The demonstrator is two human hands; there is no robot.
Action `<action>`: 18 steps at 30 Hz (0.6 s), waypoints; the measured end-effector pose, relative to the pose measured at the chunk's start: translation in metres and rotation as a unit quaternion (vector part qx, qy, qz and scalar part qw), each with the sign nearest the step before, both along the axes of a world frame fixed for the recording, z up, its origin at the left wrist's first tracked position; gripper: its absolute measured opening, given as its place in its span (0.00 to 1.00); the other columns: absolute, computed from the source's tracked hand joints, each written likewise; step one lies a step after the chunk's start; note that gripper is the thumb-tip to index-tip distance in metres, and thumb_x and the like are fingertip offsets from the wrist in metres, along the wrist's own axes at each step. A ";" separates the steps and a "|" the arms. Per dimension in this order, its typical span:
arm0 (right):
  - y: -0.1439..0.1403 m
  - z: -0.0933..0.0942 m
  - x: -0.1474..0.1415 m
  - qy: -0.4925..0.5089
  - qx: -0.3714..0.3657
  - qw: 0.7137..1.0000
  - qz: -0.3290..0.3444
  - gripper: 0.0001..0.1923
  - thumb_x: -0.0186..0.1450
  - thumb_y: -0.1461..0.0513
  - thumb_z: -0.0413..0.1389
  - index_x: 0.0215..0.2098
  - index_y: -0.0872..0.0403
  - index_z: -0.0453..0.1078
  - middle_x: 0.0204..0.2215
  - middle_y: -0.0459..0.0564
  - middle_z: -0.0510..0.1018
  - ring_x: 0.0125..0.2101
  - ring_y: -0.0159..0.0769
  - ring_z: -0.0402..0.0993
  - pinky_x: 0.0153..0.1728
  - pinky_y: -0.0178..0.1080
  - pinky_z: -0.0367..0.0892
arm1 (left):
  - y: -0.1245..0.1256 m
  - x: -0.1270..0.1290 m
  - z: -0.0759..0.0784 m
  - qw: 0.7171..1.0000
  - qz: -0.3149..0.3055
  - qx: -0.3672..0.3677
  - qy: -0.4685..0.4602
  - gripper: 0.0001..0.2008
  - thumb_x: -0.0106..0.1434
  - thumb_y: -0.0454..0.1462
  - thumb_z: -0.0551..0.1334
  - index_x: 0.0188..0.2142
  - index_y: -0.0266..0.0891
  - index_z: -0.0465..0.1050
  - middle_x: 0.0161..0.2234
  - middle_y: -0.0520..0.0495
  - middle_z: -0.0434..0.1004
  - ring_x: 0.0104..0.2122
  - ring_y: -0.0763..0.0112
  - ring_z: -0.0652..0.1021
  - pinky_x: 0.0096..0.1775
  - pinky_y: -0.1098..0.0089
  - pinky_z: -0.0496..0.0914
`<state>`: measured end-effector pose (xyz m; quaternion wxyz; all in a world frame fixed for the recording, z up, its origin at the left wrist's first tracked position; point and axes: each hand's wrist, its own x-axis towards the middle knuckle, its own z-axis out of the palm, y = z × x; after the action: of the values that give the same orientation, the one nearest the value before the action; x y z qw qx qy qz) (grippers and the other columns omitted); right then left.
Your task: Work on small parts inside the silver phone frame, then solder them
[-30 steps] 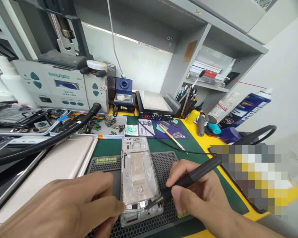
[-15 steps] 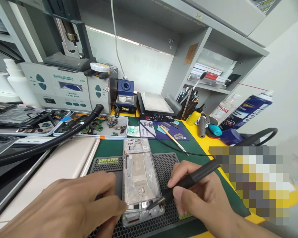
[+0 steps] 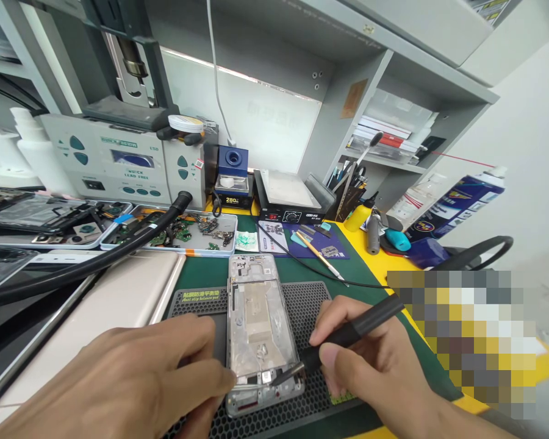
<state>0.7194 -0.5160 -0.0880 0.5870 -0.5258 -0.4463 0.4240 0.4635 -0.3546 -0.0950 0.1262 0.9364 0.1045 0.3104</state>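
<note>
A silvery phone frame [image 3: 256, 311], opened up with its inside facing me, lies on the grey anti-slip pad [image 3: 304, 299]. My right hand [image 3: 361, 360] grips a black soldering iron [image 3: 343, 341] like a pen. Its dark metal tip reaches the lower part of the frame, beside a small white square label [image 3: 266, 377]. From the left, my left hand [image 3: 165, 372] pinches thin metal tweezers [image 3: 251, 386], mostly hidden by the fingers. Their points lie across the frame's lower end and come close to the iron's tip; whether they touch is too small to tell.
A hot-air station [image 3: 119, 160] stands at back left, its black hose [image 3: 119, 247] crossing the left side. Trays of circuit boards [image 3: 201, 244], a small heating plate [image 3: 290, 195] and a craft knife [image 3: 322, 257] lie beyond the pad. The iron's cable [image 3: 302, 263] runs across the mat.
Both hands, the soldering iron and the tweezers stay almost in place at the frame's lower end. The whole view shifts very slightly.
</note>
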 end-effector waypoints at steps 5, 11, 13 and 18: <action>-0.001 -0.001 0.001 -0.012 -0.002 1.000 -0.008 0.09 0.81 0.57 0.77 0.43 0.52 0.91 0.30 0.43 0.78 0.24 0.31 0.68 0.26 0.35 0.59 | -0.002 -0.001 -0.002 1.000 0.008 -0.002 0.004 0.06 0.73 0.46 0.78 0.39 0.54 0.88 0.33 0.49 0.72 0.32 0.59 0.76 0.32 0.65 0.71; 0.001 -0.003 0.000 -0.005 -0.001 1.000 -0.009 0.11 0.82 0.55 0.78 0.43 0.52 0.91 0.29 0.43 0.77 0.24 0.31 0.68 0.26 0.35 0.59 | -0.001 -0.001 0.001 1.000 0.014 -0.006 0.009 0.07 0.74 0.46 0.78 0.39 0.53 0.87 0.33 0.49 0.72 0.32 0.60 0.76 0.33 0.65 0.71; 0.000 -0.004 0.001 0.001 -0.001 1.000 -0.006 0.11 0.82 0.55 0.78 0.44 0.52 0.92 0.30 0.43 0.78 0.24 0.31 0.69 0.26 0.34 0.59 | 0.000 -0.004 0.000 1.000 0.017 -0.007 0.011 0.06 0.75 0.46 0.78 0.39 0.53 0.88 0.33 0.50 0.72 0.32 0.60 0.75 0.33 0.65 0.70; 0.000 0.000 0.000 0.003 -0.011 1.000 -0.006 0.12 0.81 0.54 0.77 0.43 0.53 0.91 0.29 0.44 0.79 0.23 0.30 0.67 0.26 0.34 0.59 | 0.001 -0.021 -0.010 1.000 0.011 -0.006 0.014 0.08 0.77 0.36 0.73 0.39 0.52 0.87 0.32 0.52 0.72 0.29 0.64 0.73 0.31 0.66 0.67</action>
<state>0.7190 -0.5162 -0.0880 0.5849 -0.5336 -0.4365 0.4274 0.4426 -0.3541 -0.1046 0.1265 0.9387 0.1187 0.2978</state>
